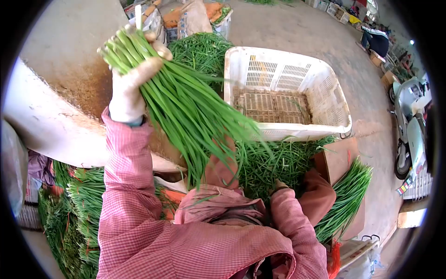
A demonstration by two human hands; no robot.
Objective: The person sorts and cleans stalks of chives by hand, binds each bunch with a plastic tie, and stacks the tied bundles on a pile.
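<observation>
My left hand (134, 83), in a pale work glove, is wrapped round a bunch of garlic chives (186, 111) near its whitish cut ends. It holds the bunch up at the left, the long green leaves hanging down to the right. My right hand (279, 185) is low between my knees, at the loose green leaves (265, 165) heaped on the floor. Only a small part of it shows past the pink checked sleeve, and its fingers are hidden.
A white plastic crate (288, 130) stands in front of me. Tied chives (88, 209) are stacked at my left, and another bundle (348, 200) lies on cardboard at my right. More greens (200, 51) lie beyond. A scooter (411, 125) and a bending person (375, 42) are at the right.
</observation>
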